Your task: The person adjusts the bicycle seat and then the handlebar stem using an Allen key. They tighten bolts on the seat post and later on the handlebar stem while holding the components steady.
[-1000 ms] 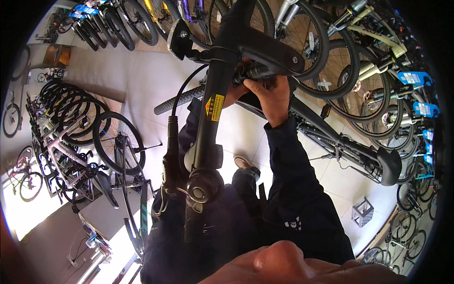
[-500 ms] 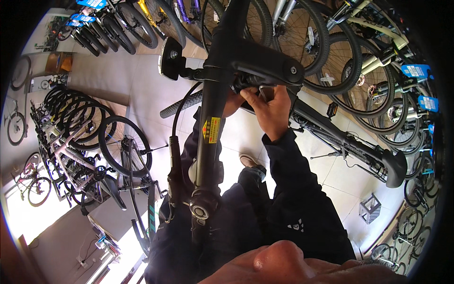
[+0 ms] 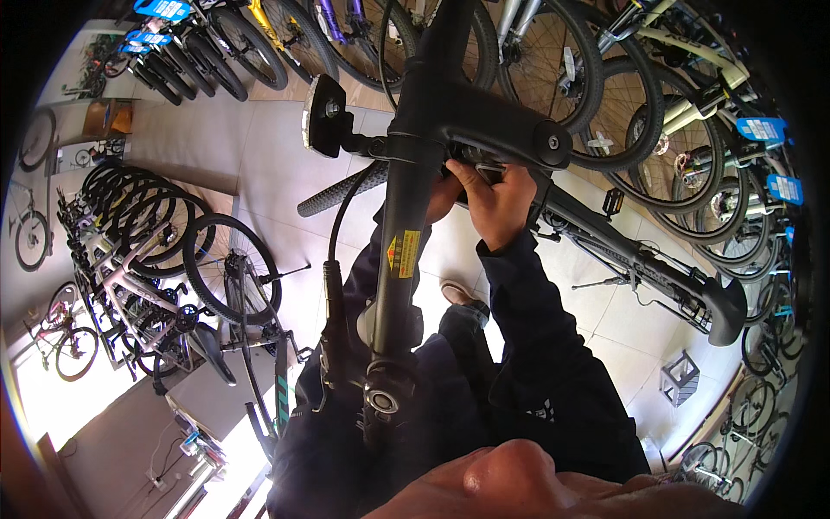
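A black bicycle handlebar (image 3: 399, 303) runs up the middle of the head view, with a yellow and red warning sticker on it. Its thick black stem (image 3: 501, 121) reaches right from the bar. Just below the stem, my right hand (image 3: 504, 208) is closed, thumb and fingers pinching a thin metal piece whose kind I cannot make out. My left hand (image 3: 443, 197) comes from behind the bar and meets the right thumb under the stem. Its fingers look curled, but the bar and the right hand hide most of them and what they hold.
A reflector (image 3: 325, 117) is clamped to the bar, and a brake lever (image 3: 335, 329) hangs on its left. The bike's frame and saddle (image 3: 724, 310) extend right. Parked bicycles line the far side, the right and the left (image 3: 143, 268). A small grey stand (image 3: 679, 379) is on the floor.
The handlebar and stem have shifted slightly right and down in the view. Both hands stay together under the stem, and the thin metal piece shows less than before.
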### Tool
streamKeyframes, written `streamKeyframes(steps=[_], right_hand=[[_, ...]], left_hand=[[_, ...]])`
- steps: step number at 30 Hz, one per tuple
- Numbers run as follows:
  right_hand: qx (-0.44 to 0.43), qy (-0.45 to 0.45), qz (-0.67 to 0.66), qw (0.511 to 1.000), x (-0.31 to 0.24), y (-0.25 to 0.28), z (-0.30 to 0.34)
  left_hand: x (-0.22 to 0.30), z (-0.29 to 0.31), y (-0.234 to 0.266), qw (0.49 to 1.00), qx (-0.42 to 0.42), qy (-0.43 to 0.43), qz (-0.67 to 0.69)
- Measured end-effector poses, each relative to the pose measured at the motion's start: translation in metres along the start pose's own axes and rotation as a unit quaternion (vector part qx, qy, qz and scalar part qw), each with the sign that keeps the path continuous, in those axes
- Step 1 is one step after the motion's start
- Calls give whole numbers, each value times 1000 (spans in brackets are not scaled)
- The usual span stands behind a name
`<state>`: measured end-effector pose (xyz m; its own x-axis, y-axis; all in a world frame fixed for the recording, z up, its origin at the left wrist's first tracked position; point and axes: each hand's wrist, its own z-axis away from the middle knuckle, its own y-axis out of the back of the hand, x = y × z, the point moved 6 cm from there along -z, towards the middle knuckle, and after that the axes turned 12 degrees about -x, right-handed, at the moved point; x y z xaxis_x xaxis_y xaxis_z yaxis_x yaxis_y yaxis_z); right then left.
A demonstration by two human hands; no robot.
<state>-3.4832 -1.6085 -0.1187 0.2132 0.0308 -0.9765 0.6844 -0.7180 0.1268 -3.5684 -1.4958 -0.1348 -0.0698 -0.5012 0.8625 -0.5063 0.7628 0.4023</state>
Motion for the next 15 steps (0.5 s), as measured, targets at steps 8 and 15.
streamKeyframes(steps=[8, 15], right_hand=[[69, 30, -50, 996, -5, -5, 4], [-57, 10, -194, 979, 11, 5, -5]], left_hand=[[-4, -1, -5, 998, -9, 54, 8], [-2, -5, -5, 998, -10, 16, 65]])
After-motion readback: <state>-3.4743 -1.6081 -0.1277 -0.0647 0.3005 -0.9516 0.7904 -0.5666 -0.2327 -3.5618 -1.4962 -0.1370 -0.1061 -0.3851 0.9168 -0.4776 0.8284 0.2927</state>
